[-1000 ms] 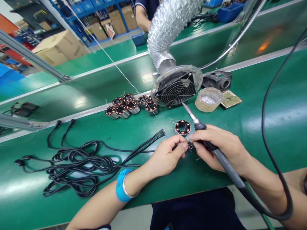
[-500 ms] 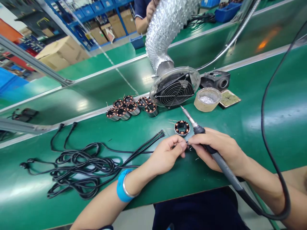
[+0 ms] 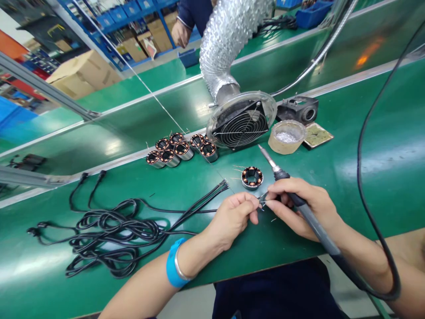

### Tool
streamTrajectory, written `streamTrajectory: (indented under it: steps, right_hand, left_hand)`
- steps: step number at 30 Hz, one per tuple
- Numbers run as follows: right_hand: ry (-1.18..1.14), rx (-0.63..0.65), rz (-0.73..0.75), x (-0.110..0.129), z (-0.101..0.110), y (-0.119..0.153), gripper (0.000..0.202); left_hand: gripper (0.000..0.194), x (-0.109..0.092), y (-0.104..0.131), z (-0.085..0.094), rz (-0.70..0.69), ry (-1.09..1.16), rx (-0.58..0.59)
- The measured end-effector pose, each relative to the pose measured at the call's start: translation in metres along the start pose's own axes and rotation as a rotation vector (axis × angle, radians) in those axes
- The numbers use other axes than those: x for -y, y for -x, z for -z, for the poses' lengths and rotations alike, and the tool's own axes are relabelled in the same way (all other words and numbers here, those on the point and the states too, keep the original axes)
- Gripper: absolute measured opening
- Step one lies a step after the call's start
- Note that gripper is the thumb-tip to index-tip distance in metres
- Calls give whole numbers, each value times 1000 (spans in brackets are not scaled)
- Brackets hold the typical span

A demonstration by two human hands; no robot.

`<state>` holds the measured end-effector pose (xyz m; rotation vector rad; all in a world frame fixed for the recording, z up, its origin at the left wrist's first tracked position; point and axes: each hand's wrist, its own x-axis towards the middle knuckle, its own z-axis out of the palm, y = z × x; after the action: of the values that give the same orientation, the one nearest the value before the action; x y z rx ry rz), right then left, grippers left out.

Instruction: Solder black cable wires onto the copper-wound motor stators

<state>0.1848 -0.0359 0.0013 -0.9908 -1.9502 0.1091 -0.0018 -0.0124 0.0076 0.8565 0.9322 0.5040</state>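
Note:
My left hand (image 3: 234, 217), a blue band and a metal bangle on its wrist, pinches the end of a black power cord (image 3: 204, 211). Thin stripped wires (image 3: 262, 201) stick out from its fingertips. In my right hand (image 3: 303, 206) is a soldering iron (image 3: 314, 223), its tip pointing up and away to the left. The right thumb and forefinger also close at the wire ends. Just beyond the fingers a stator coil (image 3: 252, 185) with copper windings lies on the green bench, its thin leads pointing left.
More stators (image 3: 171, 158) stand near the back rail. A fume extractor fan (image 3: 244, 128) hangs from a foil duct (image 3: 217, 53). Right of it are a solder pot (image 3: 286, 144), a sponge tray (image 3: 317, 135) and an iron stand (image 3: 303, 110). Coiled cords (image 3: 113, 230) lie left. Across the bench is a co-worker's hand (image 3: 181, 33).
My right hand has shifted slightly right with the soldering iron, and the wires now show between my fingertips. The co-worker's hand has come down and left.

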Motion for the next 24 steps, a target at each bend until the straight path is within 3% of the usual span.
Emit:
streamTrajectory:
  steps: [4, 8, 16, 24]
  right_hand:
    - [37, 35, -25, 1, 2, 0, 38]
    - [139, -36, -13, 2, 0, 0, 33]
    - [169, -64, 28, 0, 2, 6, 34]
    - [130, -60, -18, 23, 39, 12, 41]
  left_hand:
    - [42, 4, -2, -1, -62, -58, -61]
    - [33, 9, -2, -3, -139, -100, -100]
    - [31, 15, -1, -10, -164, -189, -186]
    - [34, 15, -3, -12, -223, -252, -181]
